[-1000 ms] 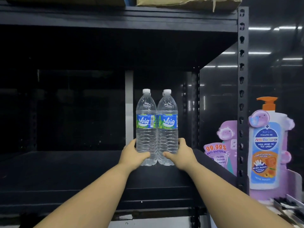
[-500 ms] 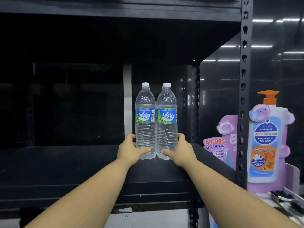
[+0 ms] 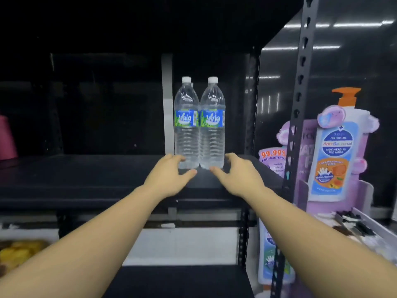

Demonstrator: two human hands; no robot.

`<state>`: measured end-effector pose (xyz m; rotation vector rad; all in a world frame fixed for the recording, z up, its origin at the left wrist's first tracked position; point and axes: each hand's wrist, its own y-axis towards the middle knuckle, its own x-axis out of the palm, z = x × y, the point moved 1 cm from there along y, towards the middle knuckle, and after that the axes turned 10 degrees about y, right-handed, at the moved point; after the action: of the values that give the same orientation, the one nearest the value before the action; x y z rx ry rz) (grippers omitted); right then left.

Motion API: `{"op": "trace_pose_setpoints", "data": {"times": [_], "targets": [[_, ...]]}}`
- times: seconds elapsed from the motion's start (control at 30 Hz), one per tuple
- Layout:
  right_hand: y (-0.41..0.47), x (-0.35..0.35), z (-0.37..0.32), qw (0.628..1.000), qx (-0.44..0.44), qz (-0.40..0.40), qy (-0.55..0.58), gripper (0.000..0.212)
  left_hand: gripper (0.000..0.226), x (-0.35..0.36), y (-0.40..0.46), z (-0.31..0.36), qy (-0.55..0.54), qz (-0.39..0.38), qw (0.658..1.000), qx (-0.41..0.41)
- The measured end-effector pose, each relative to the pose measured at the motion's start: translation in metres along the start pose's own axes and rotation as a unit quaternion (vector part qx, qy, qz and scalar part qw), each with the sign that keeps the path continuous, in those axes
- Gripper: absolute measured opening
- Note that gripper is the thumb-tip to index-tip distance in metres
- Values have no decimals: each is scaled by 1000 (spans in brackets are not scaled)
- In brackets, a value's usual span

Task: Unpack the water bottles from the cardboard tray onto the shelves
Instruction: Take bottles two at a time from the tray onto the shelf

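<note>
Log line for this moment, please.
bottles: upright on shelf | left hand: open, near base | right hand: open, near base

A dark shelf (image 3: 86,177) carries two upright water bottles (image 3: 199,125), standing side by side and touching, toward its right end.

Two clear bottles (image 3: 199,123), white caps, blue-green labels, upright and touching, far on my black shelf (image 3: 86,175).
</note>
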<state>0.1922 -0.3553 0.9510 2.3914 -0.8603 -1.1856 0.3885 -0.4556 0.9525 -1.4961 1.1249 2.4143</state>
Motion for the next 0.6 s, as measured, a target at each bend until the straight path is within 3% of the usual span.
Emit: {"op": "trace_pose_setpoints", "data": {"times": [0.23,0.3,0.47,0.6], "targets": [[-110,7,31,986,-162,36,34,51,57,20,-127,21,-5,95,993,73],[-147,21,47,987,-157,16,41,50,59,38,-163,19,-12,92,993,73],[-251,67,90,991,-44,-127,25,58,62,117,-266,-6,-54,-88,995,2],[-341,117,127,973,60,-220,29,61,65,184,-358,-34,-94,-228,968,-50]]}}
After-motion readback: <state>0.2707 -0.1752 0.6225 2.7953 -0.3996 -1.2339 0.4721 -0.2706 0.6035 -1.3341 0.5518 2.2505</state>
